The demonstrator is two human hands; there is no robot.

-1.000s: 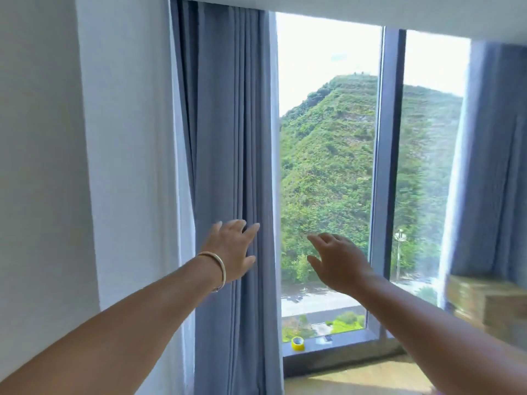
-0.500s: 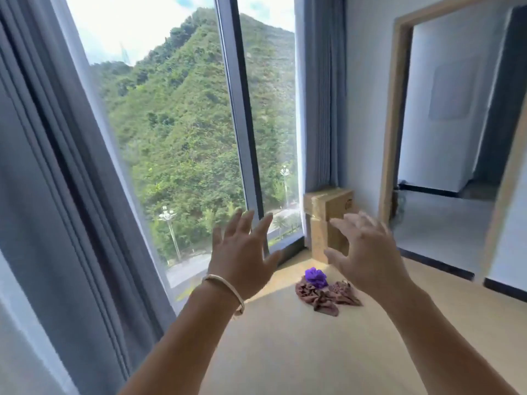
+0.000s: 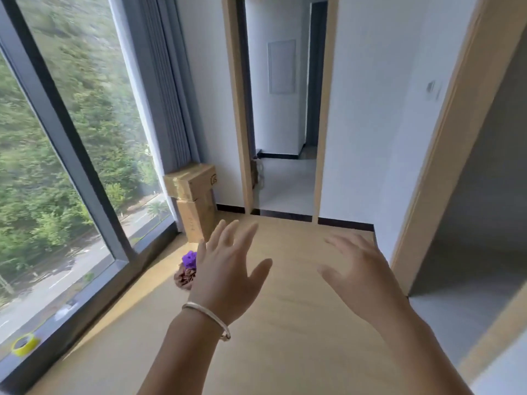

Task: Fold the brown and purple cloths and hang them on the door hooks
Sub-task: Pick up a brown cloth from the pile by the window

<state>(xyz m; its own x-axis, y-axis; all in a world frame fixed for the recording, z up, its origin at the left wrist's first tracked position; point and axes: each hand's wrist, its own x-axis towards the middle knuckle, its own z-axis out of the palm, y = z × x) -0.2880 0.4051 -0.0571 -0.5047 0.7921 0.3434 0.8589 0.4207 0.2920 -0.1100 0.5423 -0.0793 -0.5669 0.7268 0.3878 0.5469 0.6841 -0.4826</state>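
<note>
Both hands out front, empty. Left hand (image 3: 228, 276) spread, bracelet (image 3: 209, 316) on the wrist; right hand (image 3: 360, 276) spread too, blurred. Neither grip holds anything.

Purple cloth (image 3: 189, 258) and brown cloth (image 3: 184, 277) lie crumpled together on the floor (image 3: 285, 352), at its window edge, near the stacked boxes (image 3: 196, 201); left hand partly covers them.

Judgement: fetching step, no folding begun. Next: step closer, stoop, pick one cloth up. No door hooks in sight.

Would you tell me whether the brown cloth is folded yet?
Not folded: the brown cloth lies crumpled on the floor beside the purple cloth.
</note>
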